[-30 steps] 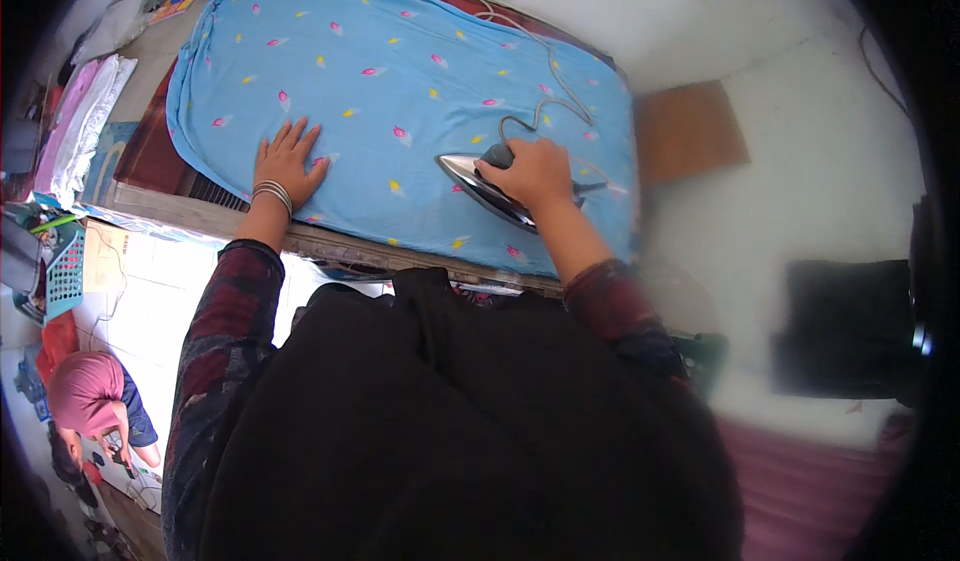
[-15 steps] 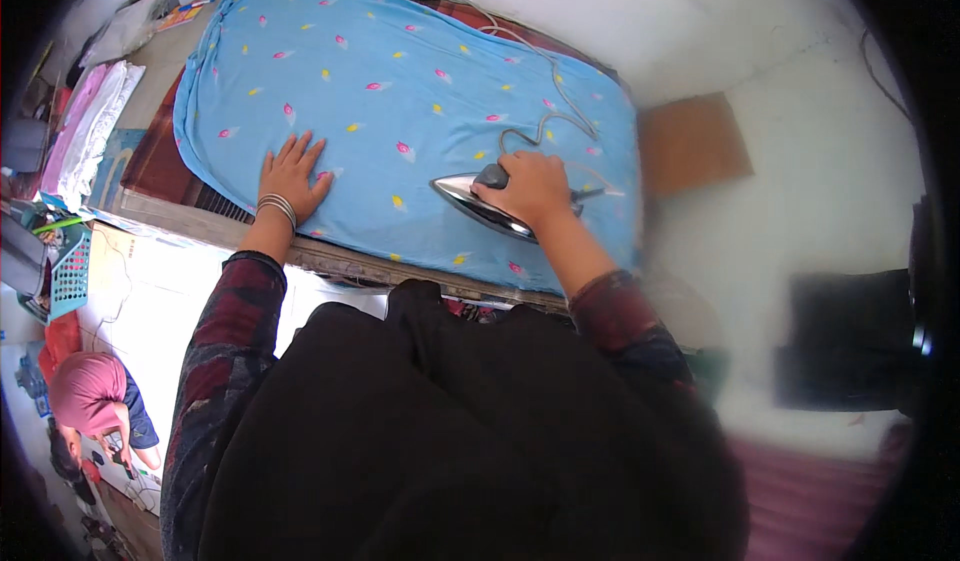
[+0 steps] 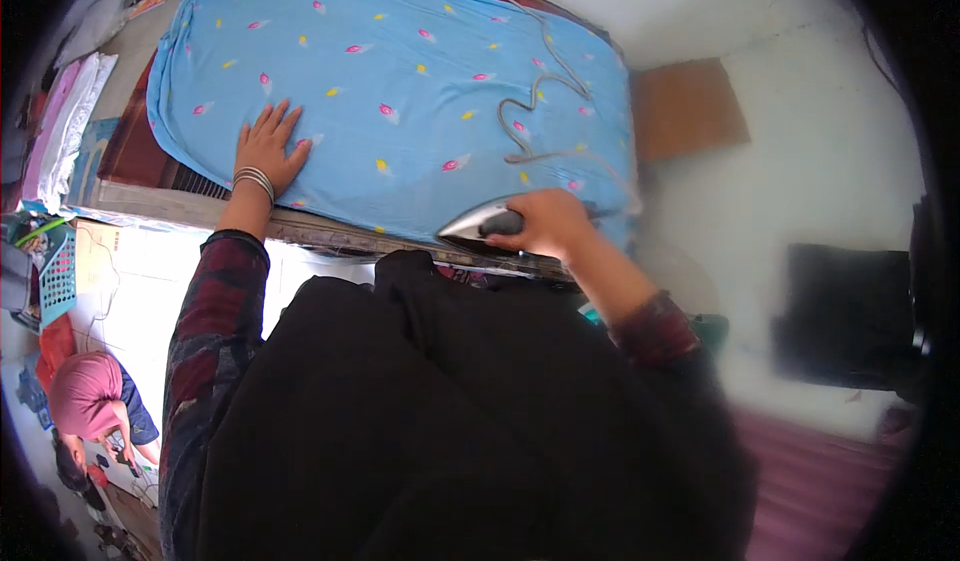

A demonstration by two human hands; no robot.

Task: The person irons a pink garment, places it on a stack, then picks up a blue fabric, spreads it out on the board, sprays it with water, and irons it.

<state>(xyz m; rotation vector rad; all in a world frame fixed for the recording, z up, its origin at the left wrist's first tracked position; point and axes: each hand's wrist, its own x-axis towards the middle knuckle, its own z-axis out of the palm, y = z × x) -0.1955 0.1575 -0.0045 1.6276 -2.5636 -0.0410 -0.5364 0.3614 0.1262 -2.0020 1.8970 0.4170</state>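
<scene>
A light blue cloth [image 3: 390, 71] with pink and yellow motifs lies spread over a long raised wooden surface [image 3: 310, 226]. My left hand [image 3: 268, 153] rests on the cloth's left part, fingers spread and bangles at the wrist. My right hand [image 3: 540, 226] grips the dark handle of a silver iron [image 3: 460, 223], which sits at the cloth's near right edge, tip pointing left. A grey cord [image 3: 540, 91] snakes across the right part of the cloth.
Folded pink and white cloths [image 3: 70, 131] lie at the left end. Below them stand a teal basket [image 3: 58, 281] and, lower, a bent person [image 3: 90, 396] in pink. A brown board [image 3: 685, 106] and a dark object [image 3: 840, 311] are against the pale right side.
My right hand has brought the iron down toward the near edge, exposing more cord and cloth above it. My left hand stays spread on the cloth. The whole view has shifted slightly.
</scene>
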